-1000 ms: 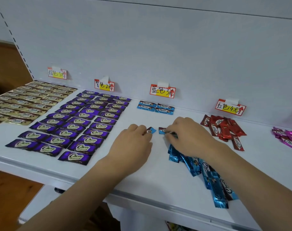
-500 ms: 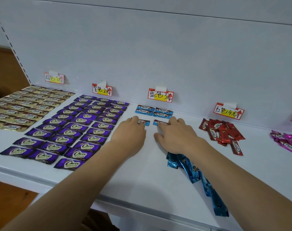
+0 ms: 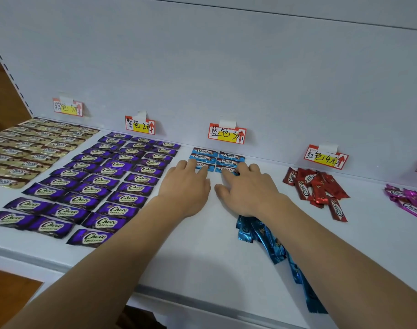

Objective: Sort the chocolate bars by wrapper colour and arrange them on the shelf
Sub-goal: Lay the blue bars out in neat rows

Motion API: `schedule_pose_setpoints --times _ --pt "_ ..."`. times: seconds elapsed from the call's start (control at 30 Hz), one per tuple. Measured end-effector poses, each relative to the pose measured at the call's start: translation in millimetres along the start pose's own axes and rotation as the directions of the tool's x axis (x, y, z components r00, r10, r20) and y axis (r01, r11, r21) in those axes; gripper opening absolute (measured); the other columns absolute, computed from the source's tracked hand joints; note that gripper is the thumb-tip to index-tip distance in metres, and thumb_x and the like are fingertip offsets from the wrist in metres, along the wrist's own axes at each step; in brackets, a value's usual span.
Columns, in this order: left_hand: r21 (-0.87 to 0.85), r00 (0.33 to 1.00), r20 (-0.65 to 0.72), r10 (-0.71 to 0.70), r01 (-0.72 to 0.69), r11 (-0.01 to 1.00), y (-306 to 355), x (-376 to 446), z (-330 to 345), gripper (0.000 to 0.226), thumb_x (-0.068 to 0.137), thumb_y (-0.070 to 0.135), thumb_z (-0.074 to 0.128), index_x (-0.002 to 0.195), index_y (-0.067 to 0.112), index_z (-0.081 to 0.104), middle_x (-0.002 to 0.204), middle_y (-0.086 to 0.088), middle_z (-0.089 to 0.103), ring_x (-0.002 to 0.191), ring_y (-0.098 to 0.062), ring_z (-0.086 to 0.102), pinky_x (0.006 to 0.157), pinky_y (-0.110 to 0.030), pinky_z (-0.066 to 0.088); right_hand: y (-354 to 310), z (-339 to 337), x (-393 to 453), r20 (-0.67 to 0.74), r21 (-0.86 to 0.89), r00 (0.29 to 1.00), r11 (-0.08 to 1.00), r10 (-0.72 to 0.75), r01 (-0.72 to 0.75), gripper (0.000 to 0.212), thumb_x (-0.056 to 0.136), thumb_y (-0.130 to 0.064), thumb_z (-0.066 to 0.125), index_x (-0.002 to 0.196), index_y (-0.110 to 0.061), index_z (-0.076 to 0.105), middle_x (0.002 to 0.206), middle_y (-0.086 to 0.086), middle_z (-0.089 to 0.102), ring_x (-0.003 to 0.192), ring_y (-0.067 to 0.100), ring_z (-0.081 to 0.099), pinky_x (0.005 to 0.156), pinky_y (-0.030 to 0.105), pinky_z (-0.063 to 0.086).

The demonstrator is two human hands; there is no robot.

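Two short columns of blue bars lie flat by the back wall under the blue label. My left hand rests flat with its fingertips on the nearest blue bar of the left column. My right hand lies flat too, its fingers pressing the nearest bar of the right column. A loose heap of blue bars trails toward the shelf's front edge, partly hidden under my right forearm.
Purple bars fill a tidy grid on the left, with gold bars in rows beyond them. A red pile and a pink pile lie loose on the right. Bare white shelf lies in front.
Both hands slid away from me, each pushing a blue bar across the shelf until it lined up just in front of the two rows at the back wall.
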State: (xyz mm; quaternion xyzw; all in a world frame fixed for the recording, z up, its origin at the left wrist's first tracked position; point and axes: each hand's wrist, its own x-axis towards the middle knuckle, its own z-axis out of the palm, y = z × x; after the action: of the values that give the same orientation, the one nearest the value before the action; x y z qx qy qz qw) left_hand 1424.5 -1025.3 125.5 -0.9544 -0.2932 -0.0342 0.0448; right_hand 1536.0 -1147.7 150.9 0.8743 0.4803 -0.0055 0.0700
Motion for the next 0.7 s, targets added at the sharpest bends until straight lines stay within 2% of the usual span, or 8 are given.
schedule_pose_setpoints --times 0.5,0.7 --pt "-0.005 1.000 0.012 -0.005 0.005 1.000 0.2 -2.3 -0.2 0.057 0.109 0.047 0.021 0.160 0.023 0.031 0.156 -0.010 0.038 0.140 -0.029 0.038 0.110 -0.047 0.041 -0.5 4.2 1.6 -0.007 -0.010 1.000 1.000 0.005 -0.005 0.063 0.103 -0.064 0.019 0.156 -0.031 0.032 0.153 0.010 0.037 0.134 0.031 0.037 0.104 0.053 0.041" --pt "-0.078 1.000 -0.005 -0.019 0.019 0.997 -1.2 -2.3 0.0 0.056 0.108 0.046 0.027 0.159 0.023 0.032 0.157 -0.009 0.038 0.140 -0.028 0.039 0.110 -0.046 0.042 2.1 -0.1 -0.4 -0.010 0.065 1.000 0.998 -0.004 0.005 0.065 0.103 -0.066 0.026 0.156 -0.029 0.032 0.154 0.011 0.034 0.135 0.032 0.039 0.105 0.052 0.044"
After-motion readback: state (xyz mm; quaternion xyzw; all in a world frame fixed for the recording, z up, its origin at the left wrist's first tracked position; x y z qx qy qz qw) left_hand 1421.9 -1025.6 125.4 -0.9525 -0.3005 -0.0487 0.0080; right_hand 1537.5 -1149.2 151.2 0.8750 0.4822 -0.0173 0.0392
